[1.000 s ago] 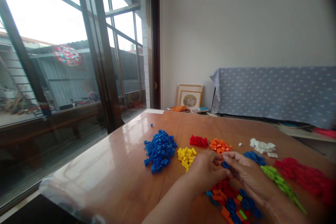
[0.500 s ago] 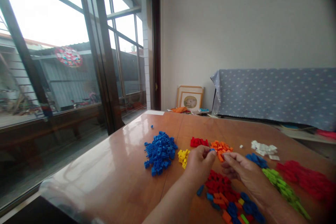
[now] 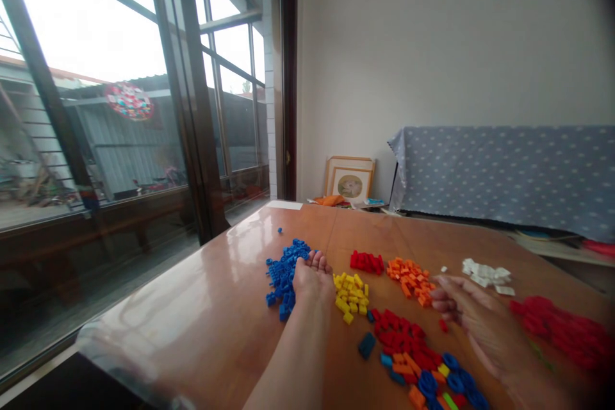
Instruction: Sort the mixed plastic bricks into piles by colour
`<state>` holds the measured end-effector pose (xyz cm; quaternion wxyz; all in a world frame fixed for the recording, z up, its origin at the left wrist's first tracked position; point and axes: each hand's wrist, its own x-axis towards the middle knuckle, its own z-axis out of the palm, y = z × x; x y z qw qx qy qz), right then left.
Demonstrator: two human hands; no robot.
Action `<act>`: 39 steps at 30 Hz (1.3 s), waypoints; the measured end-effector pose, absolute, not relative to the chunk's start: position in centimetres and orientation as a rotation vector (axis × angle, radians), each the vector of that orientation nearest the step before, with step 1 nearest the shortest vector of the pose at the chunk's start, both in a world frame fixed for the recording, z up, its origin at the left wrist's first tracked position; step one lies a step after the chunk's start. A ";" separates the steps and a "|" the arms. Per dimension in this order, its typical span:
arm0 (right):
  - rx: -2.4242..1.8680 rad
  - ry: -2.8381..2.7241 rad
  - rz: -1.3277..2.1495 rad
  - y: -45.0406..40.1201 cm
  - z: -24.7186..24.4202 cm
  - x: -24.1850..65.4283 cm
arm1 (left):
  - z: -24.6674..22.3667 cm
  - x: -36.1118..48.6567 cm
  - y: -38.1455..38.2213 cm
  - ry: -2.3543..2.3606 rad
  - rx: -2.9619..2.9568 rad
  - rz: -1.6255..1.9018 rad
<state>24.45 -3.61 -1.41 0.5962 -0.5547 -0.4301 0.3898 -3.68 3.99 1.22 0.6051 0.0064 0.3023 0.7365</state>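
- Left hand (image 3: 312, 277) shifting onto blue plastic bricks (image 3: 281, 282), grip curled, contents hidden.
- Right hand (image 3: 464, 311) drifting beside orange bricks (image 3: 408, 280), grip spread.
- Bricks light, stiff; pinch edges.

1 left hand (image 3: 312, 278), 1 right hand (image 3: 473, 317), 1 wooden table (image 3: 216, 288). Clock dirs taken from the 1 yellow pile (image 3: 350, 295), 12 = far table edge. Piles: 6 total incl. yellow. 1 blue pile (image 3: 283, 282) @ 9, 1 small red pile (image 3: 366, 262) @ 12, 1 orange pile (image 3: 408, 280) @ 2, 1 white pile (image 3: 483, 272) @ 2, 1 big red pile (image 3: 560, 330) @ 3. Also 1 mixed heap (image 3: 418, 359) @ 5. Loose pcs: 1 blue brick (image 3: 279, 230) @ 10, 1 dark blue brick (image 3: 366, 345) @ 6, 1 red brick (image 3: 442, 326) @ 4, 1 white brick (image 3: 444, 269) @ 2. Approx. 1 framed picture (image 3: 349, 180) @ 12.
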 end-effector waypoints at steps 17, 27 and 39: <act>-1.397 -1.082 0.913 -3.8 -1.2 26.4 | 0.8 0.0 2.3 0.748 0.448 1.436; -1.663 -1.700 0.989 -5.8 0.3 27.0 | 1.0 1.9 0.1 0.896 1.102 1.268; -1.747 -1.828 0.801 -5.5 -0.5 26.7 | 1.0 2.0 -0.1 0.950 1.282 1.201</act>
